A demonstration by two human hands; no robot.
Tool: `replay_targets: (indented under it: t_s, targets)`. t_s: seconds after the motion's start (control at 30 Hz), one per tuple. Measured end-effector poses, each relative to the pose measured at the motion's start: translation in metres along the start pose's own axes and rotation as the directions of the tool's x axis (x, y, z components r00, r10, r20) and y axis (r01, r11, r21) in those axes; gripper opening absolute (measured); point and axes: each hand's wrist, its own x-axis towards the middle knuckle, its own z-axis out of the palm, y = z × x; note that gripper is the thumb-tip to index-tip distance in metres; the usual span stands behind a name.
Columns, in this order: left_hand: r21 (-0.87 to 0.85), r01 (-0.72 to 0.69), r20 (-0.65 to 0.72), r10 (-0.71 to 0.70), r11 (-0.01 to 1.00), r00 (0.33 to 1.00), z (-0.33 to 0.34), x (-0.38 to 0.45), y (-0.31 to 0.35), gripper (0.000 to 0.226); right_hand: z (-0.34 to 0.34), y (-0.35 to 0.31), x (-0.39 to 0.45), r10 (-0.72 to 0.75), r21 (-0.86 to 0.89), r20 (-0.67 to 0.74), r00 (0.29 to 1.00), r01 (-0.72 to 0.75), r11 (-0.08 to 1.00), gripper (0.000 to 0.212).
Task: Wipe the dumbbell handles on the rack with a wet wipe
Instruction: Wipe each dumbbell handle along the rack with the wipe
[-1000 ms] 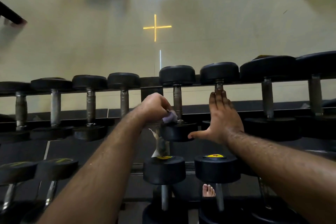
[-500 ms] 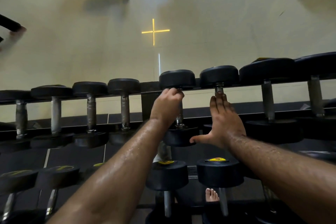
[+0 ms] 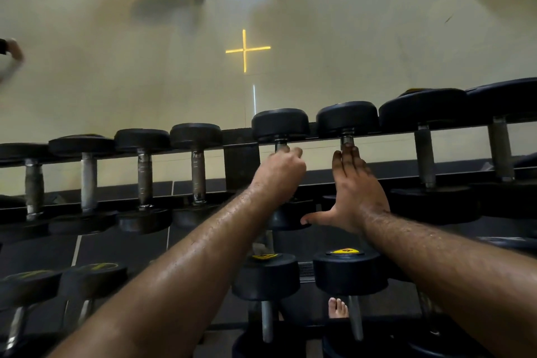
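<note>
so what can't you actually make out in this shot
- Wet wipe: not visible in the head view; the left hand, curled round a dumbbell handle, would cover it.
- That handle: mostly hidden by the same hand.
- Neighbouring handle: mostly covered by the flat right hand.

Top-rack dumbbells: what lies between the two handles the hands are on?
Nothing: head view shows only a bare gap between left hand and right hand.

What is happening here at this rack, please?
A person stands at a dumbbell rack and works on the top row. The left hand is curled round the handle of one dumbbell, near its far end; the wipe cannot be seen in this grip. The right hand lies flat, fingers straight, on the handle of the next dumbbell to the right.
</note>
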Motion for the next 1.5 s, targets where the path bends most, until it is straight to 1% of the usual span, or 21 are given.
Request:
replay_targets:
  t_s: [0.07,0.13,0.2,0.23,0.27,0.3,0.33,0.4,0.47,0.57,0.63,0.67,0.73,0.8,0.87,0.93,1.0,1.1,1.23,1.37,1.5]
  targets:
    - [-0.099,0.016,0.217,0.006,0.995,0.976,-0.001,-0.005,0.009,0.021,0.001,0.001,0.001,-0.008,0.003,-0.017,1.0,0.008,1.0,0.173]
    - [-0.209,0.115,0.366,-0.031,0.971,0.93,-0.008,-0.006,0.002,0.013,0.003,0.001,0.0,-0.009,0.005,-0.034,0.999,0.009,1.0,0.174]
    - [-0.449,0.297,0.447,-0.075,0.843,0.891,-0.014,-0.003,-0.011,0.009,0.005,0.001,0.0,-0.006,0.001,-0.04,0.999,0.006,1.0,0.174]
    - [-0.561,0.361,0.444,-0.097,0.745,0.891,-0.017,-0.002,-0.015,0.009,0.005,0.001,0.0,-0.006,-0.002,-0.042,0.999,0.006,1.0,0.174]
    - [-0.603,0.38,0.403,-0.144,0.701,0.904,-0.015,-0.002,-0.015,0.01,0.005,0.001,0.0,-0.006,-0.002,-0.047,0.999,0.006,1.0,0.174]
    - [-0.58,0.368,0.334,-0.199,0.727,0.921,-0.013,-0.001,-0.011,0.012,0.005,0.001,0.0,-0.004,0.002,-0.053,0.999,0.004,1.0,0.174]
    - [-0.5,0.348,0.285,-0.229,0.793,0.931,-0.009,-0.001,-0.007,0.013,0.005,0.001,0.0,0.0,0.005,-0.052,0.999,0.0,1.0,0.175]
    - [-0.371,0.297,0.311,-0.184,0.88,0.933,-0.004,-0.008,0.004,0.015,0.006,0.001,0.0,0.004,0.005,-0.043,0.999,-0.004,1.0,0.175]
    - [-0.428,0.281,0.377,-0.113,0.859,0.919,-0.008,-0.017,-0.002,0.014,0.008,0.003,0.002,0.007,-0.01,-0.042,0.999,-0.007,1.0,0.174]
    - [-0.667,0.368,0.364,-0.148,0.648,0.92,-0.025,-0.04,-0.035,0.01,0.01,0.008,0.001,-0.007,-0.017,-0.046,0.999,0.006,1.0,0.165]
    - [-0.802,0.38,0.237,-0.338,0.462,0.911,-0.028,-0.058,-0.055,0.012,0.013,0.002,-0.007,-0.097,0.0,-0.122,0.988,0.097,0.995,0.15]
    - [-0.851,0.359,0.153,-0.472,0.384,0.868,-0.027,-0.066,-0.064,0.013,0.014,-0.008,-0.014,-0.184,0.003,-0.165,0.969,0.187,0.982,0.141]
    - [-0.915,0.282,0.012,-0.681,0.288,0.732,-0.024,-0.078,-0.077,0.01,0.011,-0.047,-0.02,-0.365,-0.001,-0.185,0.912,0.371,0.928,0.117]
    - [-0.946,0.213,-0.063,-0.786,0.243,0.614,-0.023,-0.087,-0.085,0.009,0.001,-0.099,-0.012,-0.446,-0.02,-0.058,0.893,0.446,0.895,0.082]
    - [-0.961,0.152,-0.115,-0.83,0.233,0.545,-0.021,-0.094,-0.089,0.011,-0.004,-0.145,0.004,-0.357,-0.085,0.118,0.927,0.367,0.926,0.056]
    - [-0.954,0.119,-0.177,-0.839,0.275,0.515,-0.017,-0.101,-0.09,0.01,0.001,-0.172,0.014,-0.245,-0.259,0.236,0.94,0.304,0.917,0.055]
    - [-0.934,0.13,-0.222,-0.827,0.332,0.517,-0.012,-0.108,-0.089,0.01,0.013,-0.18,0.016,-0.183,-0.432,0.255,0.95,0.281,0.857,0.051]
    - [-0.901,0.16,-0.25,-0.786,0.402,0.565,-0.006,-0.116,-0.087,0.011,0.026,-0.176,0.012,-0.218,-0.498,0.146,0.965,0.262,0.827,0.03]
    - [-0.874,0.175,-0.273,-0.756,0.453,0.594,-0.006,-0.119,-0.08,0.013,0.028,-0.166,0.006,-0.227,-0.381,0.067,0.972,0.235,0.894,0.011]
    - [-0.878,0.16,-0.283,-0.757,0.452,0.589,-0.011,-0.114,-0.075,0.014,0.035,-0.132,0.004,-0.33,-0.26,-0.048,0.943,0.307,0.916,0.023]
    - [-0.893,0.128,-0.289,-0.769,0.431,0.57,-0.016,-0.103,-0.071,0.014,0.055,-0.096,0.006,-0.462,-0.09,-0.252,0.851,0.454,0.886,0.045]
